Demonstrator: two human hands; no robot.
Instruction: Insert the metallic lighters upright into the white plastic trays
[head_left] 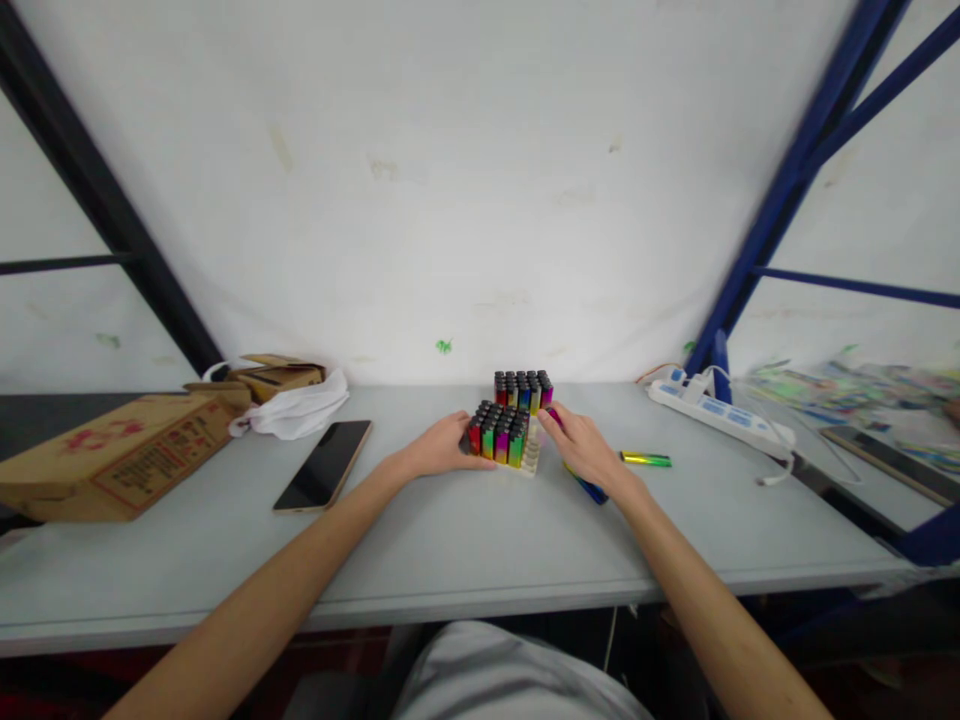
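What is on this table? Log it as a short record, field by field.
left hand: left hand rests against the left side of the near tray of lighters
right hand: right hand touches the tray's right side, a blue lighter under it
behind tray: second tray of lighters
loose: green lighter
left side: phone, white bag, cardboard box
right side: power strip
surface: grey table

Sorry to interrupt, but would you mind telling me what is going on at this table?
A person seated at the grey table has both hands around a tray of colourful lighters. The left hand rests against its left side, and the right hand is at its right side, fingers near a pink lighter. A second block of lighters stands just behind. A loose lighter, a phone and a power strip lie nearby.
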